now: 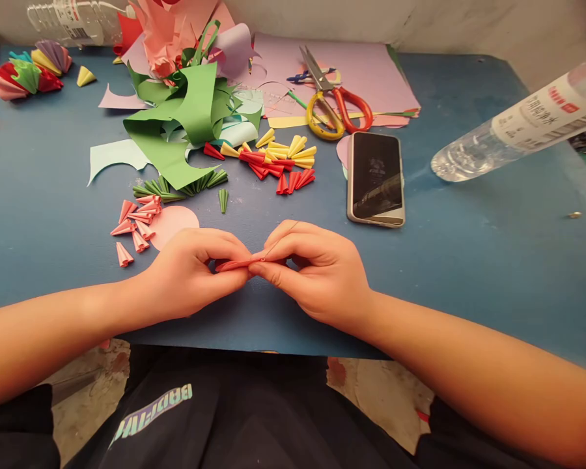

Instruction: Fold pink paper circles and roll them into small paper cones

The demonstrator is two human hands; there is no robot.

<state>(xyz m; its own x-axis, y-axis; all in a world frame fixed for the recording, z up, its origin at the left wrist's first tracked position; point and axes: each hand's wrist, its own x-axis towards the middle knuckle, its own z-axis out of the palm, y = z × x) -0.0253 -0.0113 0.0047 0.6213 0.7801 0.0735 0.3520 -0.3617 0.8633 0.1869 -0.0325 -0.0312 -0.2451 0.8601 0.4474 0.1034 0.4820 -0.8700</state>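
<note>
Between my two hands, just above the front part of the blue table, is a thin folded piece of pink paper [234, 264]. My left hand [198, 268] pinches its left part between thumb and fingers. At its right end, my right hand [317, 268] pinches it too, and the fingertips of both hands almost meet. A fine thread or needle shows by the right fingers; I cannot tell which. Left of my left hand lie a flat pink paper circle [174, 225] and several small folded pink paper cones [124, 254].
Green paper cones [223, 200], red and yellow cones [282, 184], green scraps [170, 137] and scissors [325, 98] lie beyond my hands. A phone [375, 176] and a tilted water bottle [512, 127] are at the right. Clustered coloured cones [29, 70] sit back left.
</note>
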